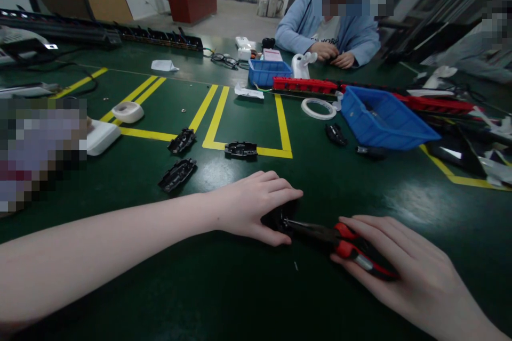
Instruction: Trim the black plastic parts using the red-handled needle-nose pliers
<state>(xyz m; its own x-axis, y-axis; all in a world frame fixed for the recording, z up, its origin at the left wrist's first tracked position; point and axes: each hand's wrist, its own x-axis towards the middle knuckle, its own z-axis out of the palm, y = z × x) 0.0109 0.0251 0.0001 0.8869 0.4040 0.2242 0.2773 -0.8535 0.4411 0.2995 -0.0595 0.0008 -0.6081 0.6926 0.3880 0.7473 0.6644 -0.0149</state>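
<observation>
With my left hand (pixel 260 205) I grip a small black plastic part (pixel 276 218) against the green table, thumb on its near side and fingers on its far side. Much of that part is hidden under the hand. My right hand (pixel 412 266) is closed around red and black needle-nose pliers (pixel 348 242). Their long jaws point left, and the tips touch or reach into the black part. Similar black plastic shells lie beyond my left arm: one shell (pixel 178 175), a second shell (pixel 182 140) and a third shell (pixel 240 149) by the yellow tape.
A blue bin (pixel 392 122) stands at right, with a black piece (pixel 335 134) and a roll of tape (pixel 319 108) beside it. Farther back are a smaller blue bin (pixel 270 73) and a red strip (pixel 306 85). A person in a blue jacket (pixel 294 26) sits opposite.
</observation>
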